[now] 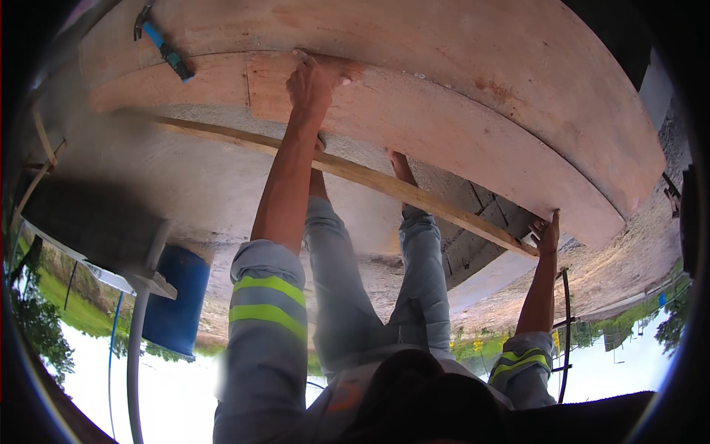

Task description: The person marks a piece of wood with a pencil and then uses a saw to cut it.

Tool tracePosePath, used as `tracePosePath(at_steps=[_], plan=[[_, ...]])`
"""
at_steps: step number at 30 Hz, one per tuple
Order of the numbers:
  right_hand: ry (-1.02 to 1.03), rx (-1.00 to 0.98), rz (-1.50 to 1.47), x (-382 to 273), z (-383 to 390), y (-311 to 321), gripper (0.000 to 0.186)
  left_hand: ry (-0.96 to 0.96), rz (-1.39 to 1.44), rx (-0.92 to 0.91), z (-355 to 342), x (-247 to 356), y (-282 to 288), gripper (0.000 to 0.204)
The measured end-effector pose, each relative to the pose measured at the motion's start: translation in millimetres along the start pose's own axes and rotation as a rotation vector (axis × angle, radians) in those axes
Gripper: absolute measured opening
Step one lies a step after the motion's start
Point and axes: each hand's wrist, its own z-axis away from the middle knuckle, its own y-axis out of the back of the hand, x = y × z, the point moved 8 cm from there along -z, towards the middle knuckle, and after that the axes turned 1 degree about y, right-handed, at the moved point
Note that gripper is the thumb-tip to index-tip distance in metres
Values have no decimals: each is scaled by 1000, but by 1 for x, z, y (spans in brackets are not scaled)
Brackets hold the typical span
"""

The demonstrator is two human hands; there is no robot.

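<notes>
A long reddish-brown plywood strip stretches across in front of me, beside a wider panel at the far side. My left hand presses on the strip near its left end, fingers reaching toward the seam and thumb spread aside. Farther right, my right hand is at the strip's near edge, with a finger stretched up against it and the others apart. Close to that hand ends a narrow wooden batten, which passes beneath my left forearm. A claw hammer with a blue and black handle lies on the boards at far left.
Another short board adjoins the strip on the left. A dark rectangular opening with rough grey sides lies beyond the batten, near my legs. A blue barrel and a grey post stand at lower left. Thin rods rise at right.
</notes>
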Motion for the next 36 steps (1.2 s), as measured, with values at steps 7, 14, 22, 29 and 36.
tracePosePath(at_steps=[7,14,22,29,36], plan=[[1294,633,669,-134,159,-131,55,15,15,119,11,-10,11,90],[1313,381,716,-153,164,-222,88,-8,67,70,24,11,12,86],[1233,355,820,-148,151,-232,92,-126,151,57,103,132,-23,72],[1362,368,686,-158,193,-253,77,-103,31,-121,82,149,-31,69],[1468,213,780,-147,200,-291,73,-100,11,-12,91,157,-25,66]])
